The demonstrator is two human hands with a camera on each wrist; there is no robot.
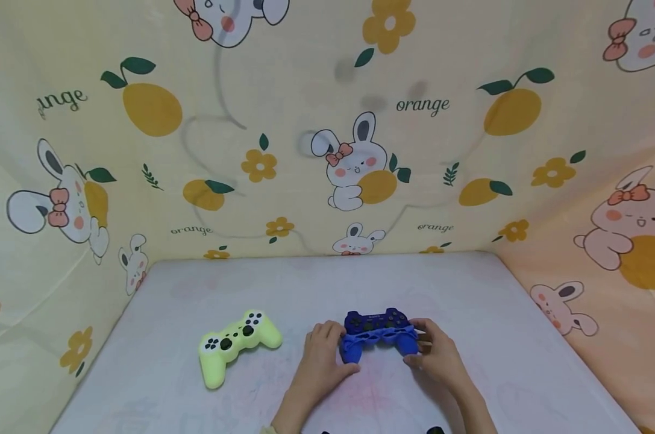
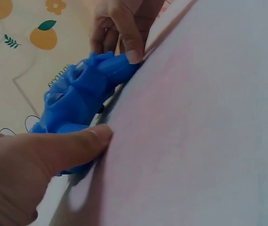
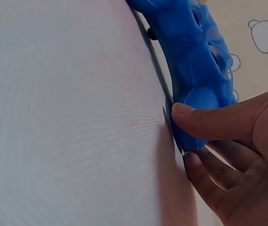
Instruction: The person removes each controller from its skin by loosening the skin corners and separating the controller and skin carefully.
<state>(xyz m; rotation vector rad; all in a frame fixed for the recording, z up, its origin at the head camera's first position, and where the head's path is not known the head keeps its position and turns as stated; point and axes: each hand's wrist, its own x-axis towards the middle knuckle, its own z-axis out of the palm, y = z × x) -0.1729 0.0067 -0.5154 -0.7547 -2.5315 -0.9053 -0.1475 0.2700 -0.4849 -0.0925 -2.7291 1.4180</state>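
Observation:
A dark blue game controller [image 1: 375, 321] lies on the table in front of me, its buttons and sticks facing up. A bright blue, stretchy silicone cover [image 1: 380, 335] wraps its lower half and both handles, bunched across the middle and leaving the top part bare. My left hand [image 1: 323, 360] grips the left handle, thumb at its lower end and fingers along the outer side. On the other side, my right hand [image 1: 440, 355] pinches the right handle between thumb and fingers. In the right wrist view, the thumb [image 3: 209, 120] presses on the cover near the handle's end.
A pale yellow-green game controller [image 1: 214, 365] lies on the white table [image 1: 159, 313], left of my hands. Patterned cloth [image 1: 305, 90] with rabbits and oranges rises at the back and both sides. A small dark object [image 1: 435, 430] shows at the bottom edge, mostly cut off.

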